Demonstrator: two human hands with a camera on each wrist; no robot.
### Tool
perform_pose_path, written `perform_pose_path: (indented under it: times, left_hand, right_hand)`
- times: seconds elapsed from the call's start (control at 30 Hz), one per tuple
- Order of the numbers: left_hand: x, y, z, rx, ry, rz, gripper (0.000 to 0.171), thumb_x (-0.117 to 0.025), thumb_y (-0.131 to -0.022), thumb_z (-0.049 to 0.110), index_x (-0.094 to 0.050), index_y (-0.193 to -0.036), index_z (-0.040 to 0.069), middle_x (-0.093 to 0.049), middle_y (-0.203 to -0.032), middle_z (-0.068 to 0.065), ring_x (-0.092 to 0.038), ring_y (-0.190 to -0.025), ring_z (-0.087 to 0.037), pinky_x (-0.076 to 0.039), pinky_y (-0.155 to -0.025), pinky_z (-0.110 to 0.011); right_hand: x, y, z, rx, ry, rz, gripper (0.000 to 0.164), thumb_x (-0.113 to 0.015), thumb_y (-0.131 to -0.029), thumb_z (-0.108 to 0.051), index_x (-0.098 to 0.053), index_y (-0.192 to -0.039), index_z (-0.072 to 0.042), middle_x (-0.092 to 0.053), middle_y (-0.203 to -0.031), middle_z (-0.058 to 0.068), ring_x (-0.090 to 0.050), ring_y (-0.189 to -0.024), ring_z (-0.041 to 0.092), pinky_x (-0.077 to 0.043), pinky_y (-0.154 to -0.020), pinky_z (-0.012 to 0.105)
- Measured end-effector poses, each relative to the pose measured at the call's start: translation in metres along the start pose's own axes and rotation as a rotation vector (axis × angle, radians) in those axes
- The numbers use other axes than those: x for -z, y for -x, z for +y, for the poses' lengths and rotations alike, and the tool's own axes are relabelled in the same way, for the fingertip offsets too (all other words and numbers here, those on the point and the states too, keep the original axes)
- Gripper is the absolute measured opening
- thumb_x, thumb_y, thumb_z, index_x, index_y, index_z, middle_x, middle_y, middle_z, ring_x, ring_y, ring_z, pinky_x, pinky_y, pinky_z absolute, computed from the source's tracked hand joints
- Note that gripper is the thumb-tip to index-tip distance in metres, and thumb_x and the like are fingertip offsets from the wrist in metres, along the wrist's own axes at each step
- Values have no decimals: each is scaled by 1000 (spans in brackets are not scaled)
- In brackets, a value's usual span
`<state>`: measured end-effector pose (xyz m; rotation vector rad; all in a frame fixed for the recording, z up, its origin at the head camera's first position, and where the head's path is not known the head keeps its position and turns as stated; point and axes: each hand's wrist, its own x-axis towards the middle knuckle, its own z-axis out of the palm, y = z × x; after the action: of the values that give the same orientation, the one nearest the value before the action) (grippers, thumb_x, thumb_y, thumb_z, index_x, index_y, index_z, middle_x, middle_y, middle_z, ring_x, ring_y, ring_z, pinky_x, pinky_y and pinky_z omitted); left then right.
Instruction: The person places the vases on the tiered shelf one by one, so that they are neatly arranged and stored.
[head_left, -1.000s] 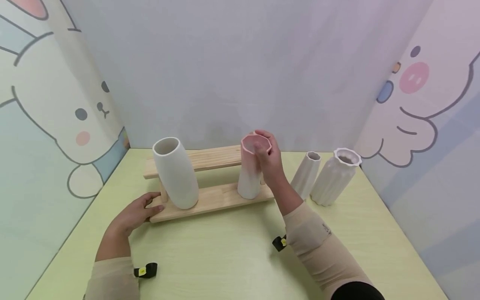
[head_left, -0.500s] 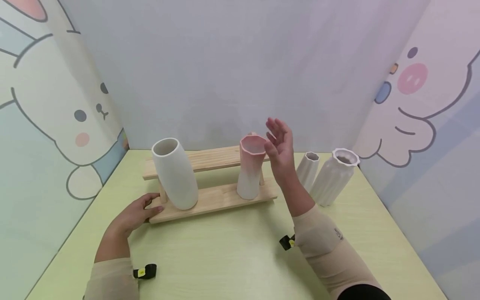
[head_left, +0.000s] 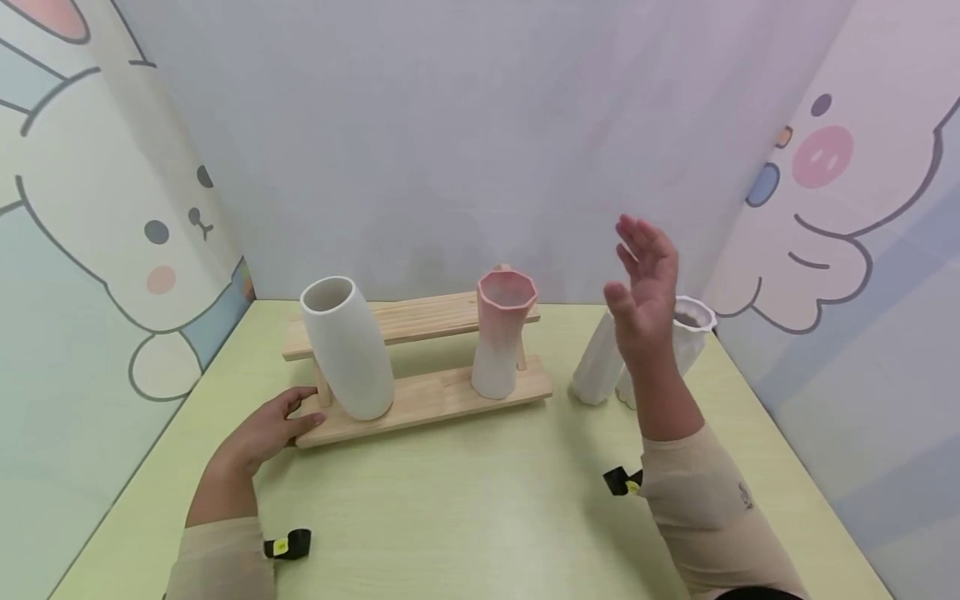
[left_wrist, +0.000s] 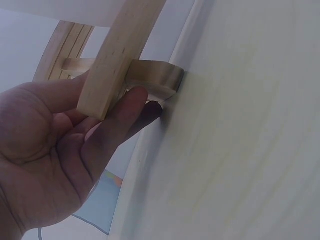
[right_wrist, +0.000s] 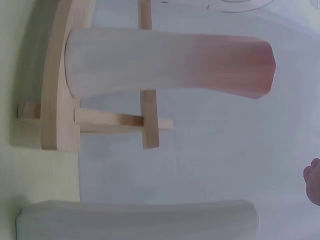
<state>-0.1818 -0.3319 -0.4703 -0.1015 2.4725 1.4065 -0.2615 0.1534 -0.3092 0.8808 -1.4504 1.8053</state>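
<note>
My left hand (head_left: 262, 429) grips the left end of a two-tier wooden rack (head_left: 431, 398), thumb over the lower board. In the left wrist view the fingers (left_wrist: 107, 137) curl under that board's end. A tall smooth white vase (head_left: 348, 350) stands on the lower board near this hand. Toward the right end stands a faceted vase (head_left: 498, 346), pink at the top and white below. My right hand (head_left: 648, 287) is raised with fingers extended, holding nothing. It overlaps a slim white vase (head_left: 597, 367) and a wider ribbed white vase (head_left: 692, 321) in the head view.
The pale yellow-green table (head_left: 450, 508) carries the rack and the two white vases at right. A grey backdrop (head_left: 480, 150) rises behind, with cartoon-printed panels (head_left: 862, 208) on both sides. Black wrist cameras (head_left: 298, 544) project from the sleeves.
My right hand has let go of the pink-and-white vase's rim and moved up and right, over toward the other white vases. My left hand keeps its hold on the rack.
</note>
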Motion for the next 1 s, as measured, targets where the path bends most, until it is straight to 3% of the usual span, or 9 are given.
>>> perform_pose_path:
  times: [0.23,0.53,0.67,0.87,1.0]
  left_hand:
    - [-1,0,1,4,-4,2,81,-64,-92,50,-28,-152,9,-23,-158,-24,-52,-126,-35,-51,-96,-46]
    - [0,1,1,0,-18,-1,82,-63,-92,51,-28,-153,9,-21,-159,-25,-50,-128,-36,-51,-96,-46]
    - [0,1,2,1,-19,-3,82,-63,-92,52,-28,-153,9,-20,-159,-25,-50,-128,-36,-51,-97,-46]
    - [0,1,1,-5,-13,-7,82,-62,-93,50,-26,-153,9,-19,-159,-25,-49,-129,-37,-51,-97,-46]
    - [1,0,0,-9,-8,-8,81,-63,-93,50,-27,-153,8,-20,-159,-25,-49,-128,-36,-51,-96,-45]
  right_hand:
    - [47,8,1,-37,55,94,96,-86,-74,-43,-35,-142,1,-43,-145,20,-35,-138,35,-24,-118,44]
    - [88,14,-16,-88,268,184,88,-85,-76,-36,-37,-141,-1,-44,-144,18,-34,-139,32,-21,-120,41]
    - [113,18,-10,-150,321,210,81,-81,-79,-26,-36,-142,-6,-43,-145,13,-34,-139,29,-18,-121,38]
    - [144,29,14,-250,317,223,78,-81,-78,-19,-37,-143,-13,-43,-146,8,-35,-138,27,-18,-121,39]
    - [152,38,28,-304,215,247,78,-81,-78,-11,-37,-143,-14,-46,-144,8,-36,-138,30,-27,-116,33]
